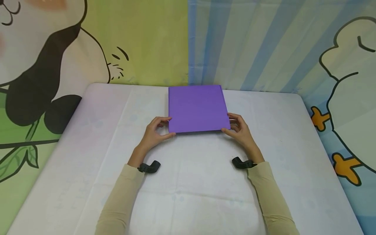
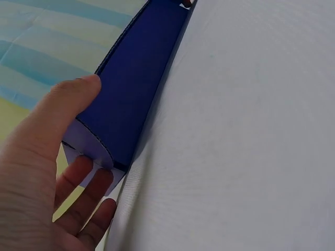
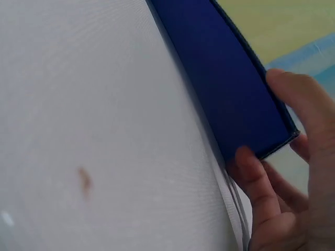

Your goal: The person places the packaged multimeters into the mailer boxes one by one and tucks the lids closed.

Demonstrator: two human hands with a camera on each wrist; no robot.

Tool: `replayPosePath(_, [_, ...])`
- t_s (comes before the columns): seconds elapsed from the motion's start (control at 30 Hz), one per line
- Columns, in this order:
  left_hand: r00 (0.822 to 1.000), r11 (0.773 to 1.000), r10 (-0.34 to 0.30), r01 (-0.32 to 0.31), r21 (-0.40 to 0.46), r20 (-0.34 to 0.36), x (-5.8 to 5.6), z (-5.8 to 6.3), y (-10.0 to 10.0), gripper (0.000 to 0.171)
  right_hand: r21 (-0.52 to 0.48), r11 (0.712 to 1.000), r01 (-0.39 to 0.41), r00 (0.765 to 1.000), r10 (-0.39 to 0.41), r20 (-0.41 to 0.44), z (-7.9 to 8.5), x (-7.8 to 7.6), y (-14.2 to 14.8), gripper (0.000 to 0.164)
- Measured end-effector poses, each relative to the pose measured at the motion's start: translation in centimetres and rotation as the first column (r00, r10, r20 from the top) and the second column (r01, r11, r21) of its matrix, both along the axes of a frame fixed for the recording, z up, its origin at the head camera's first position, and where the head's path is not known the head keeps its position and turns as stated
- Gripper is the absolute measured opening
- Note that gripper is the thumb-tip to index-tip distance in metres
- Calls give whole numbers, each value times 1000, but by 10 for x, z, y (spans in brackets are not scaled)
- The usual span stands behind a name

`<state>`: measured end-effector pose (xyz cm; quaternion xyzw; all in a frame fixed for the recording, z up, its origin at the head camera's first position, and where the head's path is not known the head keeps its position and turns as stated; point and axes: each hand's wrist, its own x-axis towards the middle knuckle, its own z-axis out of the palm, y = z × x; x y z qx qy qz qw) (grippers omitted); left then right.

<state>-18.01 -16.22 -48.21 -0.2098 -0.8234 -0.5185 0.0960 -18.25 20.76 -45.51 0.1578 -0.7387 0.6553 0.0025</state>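
Observation:
A flat purple cardboard box (image 1: 196, 107) lies near the table's far edge, its lid folded down. At its near left corner my left hand (image 1: 154, 132) holds it, thumb by the front edge and fingers along the left side. The left wrist view shows that thumb (image 2: 86, 89) at the top edge of the box's dark front wall (image 2: 138, 89), and a curved flap (image 2: 97, 146) at the corner above the lower fingers. My right hand (image 1: 241, 132) holds the near right corner in the same way. In the right wrist view its thumb (image 3: 285, 86) touches the top edge.
A white cloth covers the table (image 1: 188, 182). Behind it hangs a backdrop (image 1: 155, 42) with cartoon animals and stripes. Both wrists wear a black camera mount, the left mount (image 1: 149, 167) and the right mount (image 1: 243, 163), just below the hands.

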Motion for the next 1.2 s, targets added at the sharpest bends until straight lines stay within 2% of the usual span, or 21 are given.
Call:
replayPosePath(0.17, [1000, 999, -3, 3, 50, 2, 2, 5, 1, 65, 15, 1000, -1, 1000, 1, 19, 1, 1, 2, 63])
replayPosePath(0.27, [1000, 997, -16, 17, 76, -11, 8, 17, 5, 62, 47, 999, 10, 1000, -11, 9, 0, 1, 4, 65])
replayPosePath(0.4, [1000, 996, -28, 28, 86, 1, 14, 32, 7, 59, 29, 1000, 11, 1000, -11, -3, -9, -4, 9, 63])
replayPosePath(0.53, [998, 996, -41, 37, 87, 41, 14, 34, 7, 60, -21, 1000, 11, 1000, -11, -17, -22, -10, 12, 57])
replayPosePath(0.67, [996, 994, -50, 42, 104, 69, 14, 32, 7, 58, -53, 999, -10, 999, 8, -44, -27, -12, 10, 60])
replayPosePath(0.8, [998, 992, -47, 42, 120, 40, 12, 26, 6, 60, -38, 997, -73, 994, 70, -83, -27, -14, 9, 68])
replayPosePath(0.93, [999, 996, -29, 26, 85, 29, 3, 9, 5, 70, 29, 994, -105, 987, 108, -119, -27, -14, 9, 68])
replayPosePath(1.07, [998, 1000, -4, 4, 1, 67, -5, -7, 4, 70, 63, 995, -71, 985, 80, -153, -20, -11, 4, 62])
replayPosePath(1.2, [996, 999, 32, -29, -40, 81, -6, -9, 6, 64, 104, 995, 9, 982, 11, -186, -9, -5, -5, 54])
